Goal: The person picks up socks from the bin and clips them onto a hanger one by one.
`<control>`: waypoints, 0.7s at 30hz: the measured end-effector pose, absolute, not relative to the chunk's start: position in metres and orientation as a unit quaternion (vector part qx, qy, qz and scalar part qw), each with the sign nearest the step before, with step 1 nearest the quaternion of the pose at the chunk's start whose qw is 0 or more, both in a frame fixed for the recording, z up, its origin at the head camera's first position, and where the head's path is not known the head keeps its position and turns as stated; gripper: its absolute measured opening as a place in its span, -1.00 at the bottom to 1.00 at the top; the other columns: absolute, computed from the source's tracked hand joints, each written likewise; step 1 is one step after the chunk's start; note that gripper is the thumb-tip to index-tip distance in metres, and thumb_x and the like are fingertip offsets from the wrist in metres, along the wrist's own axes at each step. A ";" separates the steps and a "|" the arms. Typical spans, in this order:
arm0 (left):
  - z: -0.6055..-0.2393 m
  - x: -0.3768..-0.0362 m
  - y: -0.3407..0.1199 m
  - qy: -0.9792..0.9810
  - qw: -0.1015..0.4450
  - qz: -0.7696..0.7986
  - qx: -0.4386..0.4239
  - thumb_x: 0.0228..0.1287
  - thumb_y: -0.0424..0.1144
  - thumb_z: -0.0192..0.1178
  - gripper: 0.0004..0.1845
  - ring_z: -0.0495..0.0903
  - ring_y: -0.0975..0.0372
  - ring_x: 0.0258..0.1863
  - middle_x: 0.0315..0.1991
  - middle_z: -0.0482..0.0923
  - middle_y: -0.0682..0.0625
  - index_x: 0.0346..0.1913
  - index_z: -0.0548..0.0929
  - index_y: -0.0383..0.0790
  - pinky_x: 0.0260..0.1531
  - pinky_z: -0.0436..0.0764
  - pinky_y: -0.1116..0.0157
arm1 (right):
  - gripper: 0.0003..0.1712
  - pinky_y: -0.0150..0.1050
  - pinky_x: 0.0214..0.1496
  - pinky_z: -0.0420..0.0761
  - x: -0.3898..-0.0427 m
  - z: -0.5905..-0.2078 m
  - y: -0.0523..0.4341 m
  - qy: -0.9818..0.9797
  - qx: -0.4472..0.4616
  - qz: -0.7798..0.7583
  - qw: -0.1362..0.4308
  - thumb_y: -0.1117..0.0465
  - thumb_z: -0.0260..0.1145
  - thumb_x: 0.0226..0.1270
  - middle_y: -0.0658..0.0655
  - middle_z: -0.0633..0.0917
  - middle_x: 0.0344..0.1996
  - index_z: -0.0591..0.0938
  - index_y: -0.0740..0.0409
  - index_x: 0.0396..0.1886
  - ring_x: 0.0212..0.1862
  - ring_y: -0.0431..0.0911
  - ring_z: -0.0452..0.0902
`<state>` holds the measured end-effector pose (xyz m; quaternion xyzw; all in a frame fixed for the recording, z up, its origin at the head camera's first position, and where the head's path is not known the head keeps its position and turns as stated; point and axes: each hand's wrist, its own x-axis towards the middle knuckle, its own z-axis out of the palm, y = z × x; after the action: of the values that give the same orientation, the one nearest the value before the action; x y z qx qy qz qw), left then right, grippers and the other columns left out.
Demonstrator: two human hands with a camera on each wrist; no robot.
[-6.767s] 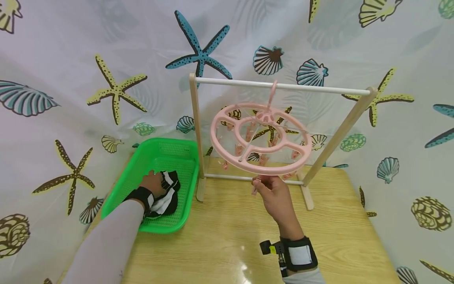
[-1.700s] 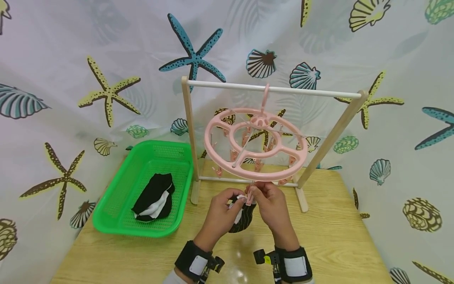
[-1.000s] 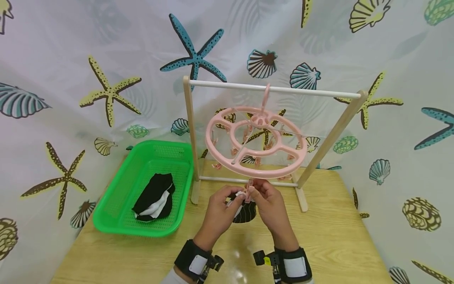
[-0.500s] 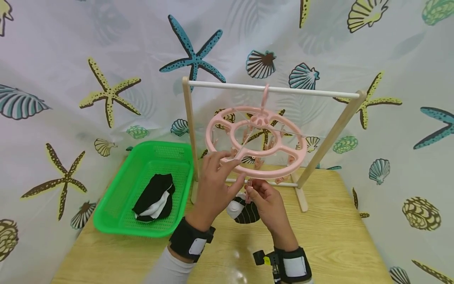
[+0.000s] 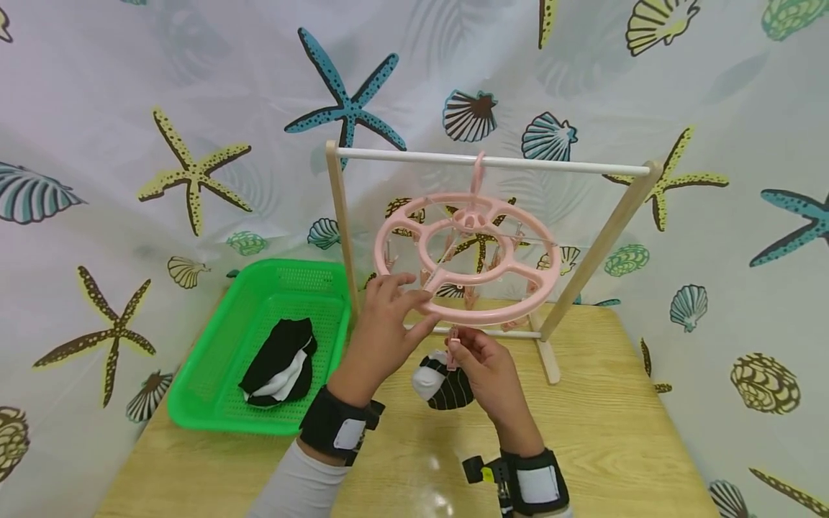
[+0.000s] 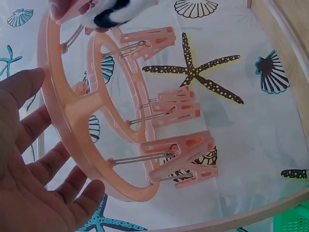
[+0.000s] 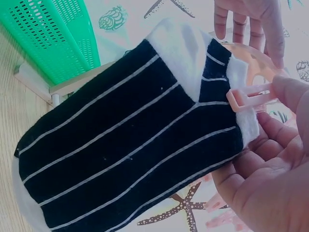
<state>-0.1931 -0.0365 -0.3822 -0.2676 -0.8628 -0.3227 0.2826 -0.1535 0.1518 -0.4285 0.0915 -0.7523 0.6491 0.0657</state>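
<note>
A black sock (image 7: 120, 130) with thin white stripes and a white heel and toe hangs below the hanger. A pink clothespin (image 7: 235, 100) bites its white cuff. My right hand (image 5: 488, 370) pinches that clothespin between thumb and fingers, close under the front rim. At the left front of the round pink hanger (image 5: 482, 317), my left hand (image 5: 382, 331) spreads its fingers (image 6: 36, 128) along the outer rim. Several other clothespins (image 6: 183, 154) dangle from the hanger on short links, as the left wrist view shows.
The hanger hooks over the white bar (image 5: 401, 155) of a stand with wooden legs (image 5: 602, 252). Left of it, a green basket (image 5: 176, 406) holds black-and-white socks (image 5: 275, 363). All stand on a wooden table (image 5: 622, 446) before a sea-patterned curtain (image 5: 259, 72).
My left hand first took a sock from the basket and brought it to the clothespin. It then let go and moved up to the rim. My right hand stayed at the clothespin.
</note>
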 end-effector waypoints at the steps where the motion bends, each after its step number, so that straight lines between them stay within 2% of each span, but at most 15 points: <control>1: -0.383 -0.193 -0.037 -0.861 0.283 -0.323 -0.271 0.18 -0.08 0.45 -0.68 0.37 -0.12 0.17 0.13 0.53 -0.17 -0.06 0.76 -0.15 0.11 0.45 -0.08 | -0.71 -0.28 -0.15 0.61 -0.154 -0.429 0.152 -0.753 0.091 0.648 0.065 0.21 0.24 0.48 0.32 0.64 -0.11 0.62 0.33 0.03 -0.19 -0.03 0.57; 14: -0.385 -0.197 -0.043 -0.848 0.303 -0.333 -0.278 0.09 -0.08 0.52 -0.59 0.42 -0.09 0.17 -0.04 0.59 -0.11 -0.06 0.73 -0.23 0.22 0.37 -0.05 | -0.68 -0.29 0.02 0.59 -0.152 -0.432 0.151 -0.751 0.094 0.652 0.053 0.24 0.31 0.42 0.26 0.69 -0.10 0.63 0.32 0.07 -0.06 -0.03 0.64; 21: -0.386 -0.198 -0.045 -0.841 0.308 -0.345 -0.280 0.08 -0.09 0.52 -0.62 0.45 -0.08 0.14 -0.11 0.57 -0.09 -0.13 0.72 -0.26 0.20 0.39 -0.02 | -0.67 -0.28 -0.01 0.59 -0.150 -0.433 0.150 -0.761 0.084 0.640 0.063 0.24 0.34 0.40 0.23 0.69 -0.04 0.64 0.31 0.07 -0.01 -0.01 0.62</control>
<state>-0.1980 -0.0451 -0.3862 -0.2795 -0.8414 -0.3446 0.3085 -0.1498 0.1504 -0.4333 0.0840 -0.7608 0.6405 0.0627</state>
